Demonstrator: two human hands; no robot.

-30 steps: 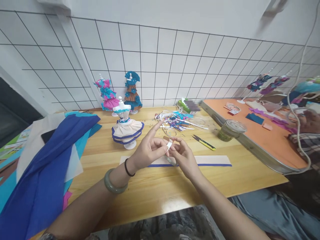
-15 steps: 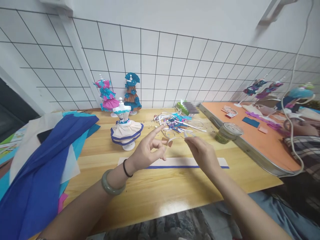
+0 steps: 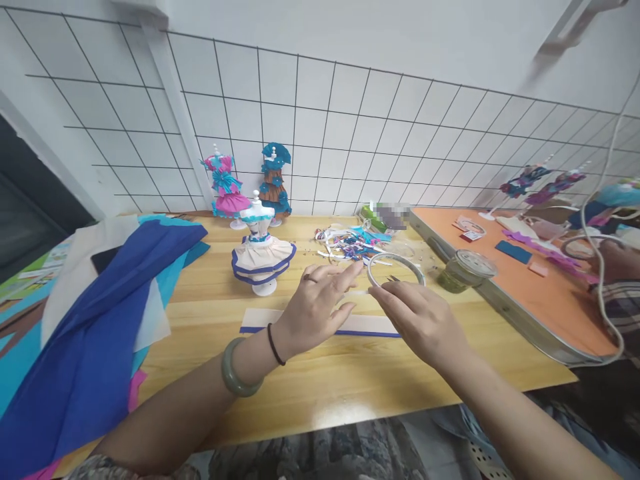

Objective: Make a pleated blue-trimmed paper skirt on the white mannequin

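My right hand (image 3: 423, 320) grips a roll of tape (image 3: 421, 270), its ring standing up above my fingers. A short pale strip runs from the roll toward my left hand (image 3: 320, 303); whether it touches those fingers I cannot tell. The left fingers are stretched out, with the thumb apart. Below both hands lies a long cream paper strip (image 3: 367, 323) with a blue lower edge, partly covered by them. Left of my left hand stands a small white dress form (image 3: 263, 259) in a cream ruffled skirt with blue trim.
Two dressed forms, one pink (image 3: 231, 200) and one teal-brown (image 3: 274, 180), stand at the back. Coloured scraps (image 3: 350, 243) lie mid-table. A lidded jar (image 3: 467, 270) sits beside the orange tabletop (image 3: 515, 287). Blue paper (image 3: 105, 320) covers the left side. Another person's hand (image 3: 617, 260) shows far right.
The tape roll has risen into clear view in my right hand. My left fingers have turned from pointing up to reaching toward the roll. The whole view has shifted slightly.
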